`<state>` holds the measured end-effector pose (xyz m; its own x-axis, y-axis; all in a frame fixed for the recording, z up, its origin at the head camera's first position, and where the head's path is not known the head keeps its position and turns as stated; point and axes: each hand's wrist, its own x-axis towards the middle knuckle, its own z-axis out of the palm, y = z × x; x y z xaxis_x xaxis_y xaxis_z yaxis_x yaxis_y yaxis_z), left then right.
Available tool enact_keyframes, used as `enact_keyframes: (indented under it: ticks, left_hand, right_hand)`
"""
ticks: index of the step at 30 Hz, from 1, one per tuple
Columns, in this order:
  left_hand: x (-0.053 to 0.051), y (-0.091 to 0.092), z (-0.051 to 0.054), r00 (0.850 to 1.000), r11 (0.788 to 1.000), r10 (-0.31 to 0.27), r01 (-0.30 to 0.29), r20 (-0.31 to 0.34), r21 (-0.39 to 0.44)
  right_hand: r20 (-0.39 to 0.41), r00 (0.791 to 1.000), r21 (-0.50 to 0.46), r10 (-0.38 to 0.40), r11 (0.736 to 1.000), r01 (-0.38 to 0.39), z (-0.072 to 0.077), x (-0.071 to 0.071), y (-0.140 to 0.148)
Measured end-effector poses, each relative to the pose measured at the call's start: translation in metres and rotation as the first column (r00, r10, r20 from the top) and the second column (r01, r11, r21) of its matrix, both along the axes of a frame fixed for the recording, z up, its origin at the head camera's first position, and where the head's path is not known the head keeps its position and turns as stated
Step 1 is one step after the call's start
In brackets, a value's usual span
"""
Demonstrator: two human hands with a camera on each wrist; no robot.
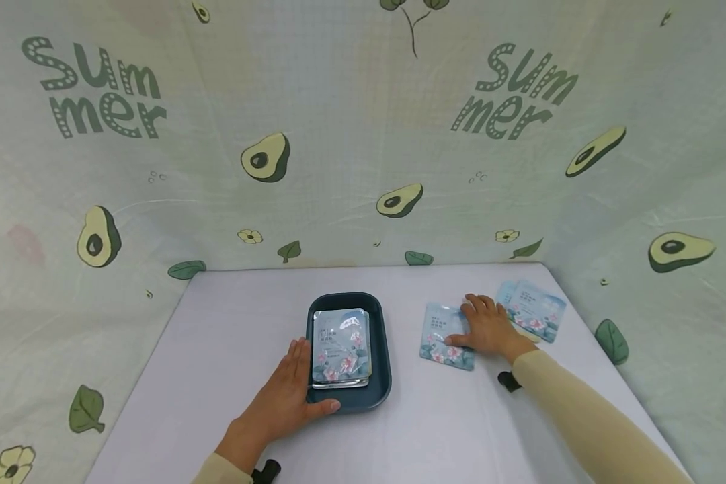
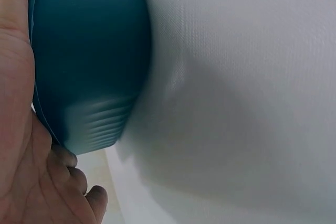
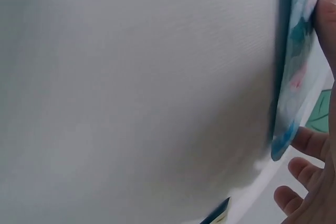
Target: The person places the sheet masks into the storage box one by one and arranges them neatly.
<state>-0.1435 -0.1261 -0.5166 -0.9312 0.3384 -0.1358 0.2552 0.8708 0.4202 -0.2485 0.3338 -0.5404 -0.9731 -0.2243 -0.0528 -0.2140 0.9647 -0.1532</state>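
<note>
Two hands reach over the white table [image 1: 236,316], and we see both of them in the head view. We find the left hand [image 1: 287,390] against the side of a dark blue tray [image 1: 380,336] that faces the table's left edge; its fingers lie extended and close together, while the thumb stretches out over the tray's near corner. About midway between the table's left and right edges, the tray holds a stack of packets [image 1: 341,346], the top one light blue with pink flowers, and we notice silvery edges beneath it.

Well apart from the tray, toward the table's far right corner, we see a loose packet [image 1: 440,324] of similar print. Our view of the right hand [image 1: 487,329] shows its fingers spread, with the thumb on the face of this packet; we cannot tell whether the packet is flat on the table or slightly raised. Just beside that hand, close to the far right corner, we see overlapping packets [image 1: 534,310], with a cream strip showing near their lower edge.

Beyond the table's far edge we see a pale cloth [image 1: 333,101] printed with avocados, leaves, flowers and the word "summer". Both arms wear cream sleeves [image 1: 587,417].
</note>
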Motion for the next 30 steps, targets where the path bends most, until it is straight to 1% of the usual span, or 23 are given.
enact_keyframes:
  ticks: [4, 7, 12, 15, 18, 22, 25, 29, 30]
  left_hand:
    - [0.0, 0.001, 0.0, 1.0, 1.0, 0.005, -0.005, 0.006, 0.011]
    - [0.0, 0.001, 0.0, 1.0, 1.0, 0.006, -0.006, 0.007, 0.014]
    - [0.0, 0.002, -0.001, 1.0, 1.0, 0.003, -0.003, 0.008, 0.02]
    - [0.001, 0.002, 0.0, 1.0, 1.0, 0.005, -0.006, 0.01, 0.024]
    - [0.001, 0.001, 0.001, 1.0, 1.0, 0.009, -0.009, 0.014, 0.025]
    - [0.001, 0.001, 0.001, 1.0, 1.0, 0.005, -0.006, 0.012, 0.025]
    - [0.001, 0.001, 0.001, 1.0, 1.0, 0.005, -0.005, 0.011, 0.026]
    - [0.001, 0.001, 0.001, 1.0, 1.0, 0.009, -0.009, 0.016, 0.026]
    - [0.001, 0.001, 0.0, 1.0, 1.0, 0.009, -0.01, 0.017, 0.026]
  right_hand:
    - [0.01, 1.0, -0.053, -0.009, 0.999, 0.01, 0.001, 0.001, -0.003]
    - [-0.01, 1.0, -0.062, -0.02, 0.998, 0.019, 0.002, 0.003, -0.006]
    - [-0.097, 0.995, -0.055, -0.022, 0.998, 0.017, 0.008, 0.007, -0.013]
    - [-0.164, 0.987, -0.032, 0.003, 0.999, -0.008, 0.011, 0.011, -0.02]
    - [-0.244, 0.969, 0.013, 0.031, 1.0, -0.028, 0.013, 0.016, -0.026]
    - [-0.35, 0.935, 0.043, 0.05, 0.998, -0.037, 0.012, 0.02, -0.029]
    - [-0.414, 0.909, 0.024, 0.051, 0.999, -0.045, 0.01, 0.022, -0.028]
    - [-0.496, 0.868, -0.041, 0.036, 0.997, -0.065, 0.008, 0.024, -0.025]
    - [-0.508, 0.861, -0.062, 0.028, 0.996, -0.07, 0.008, 0.025, -0.025]
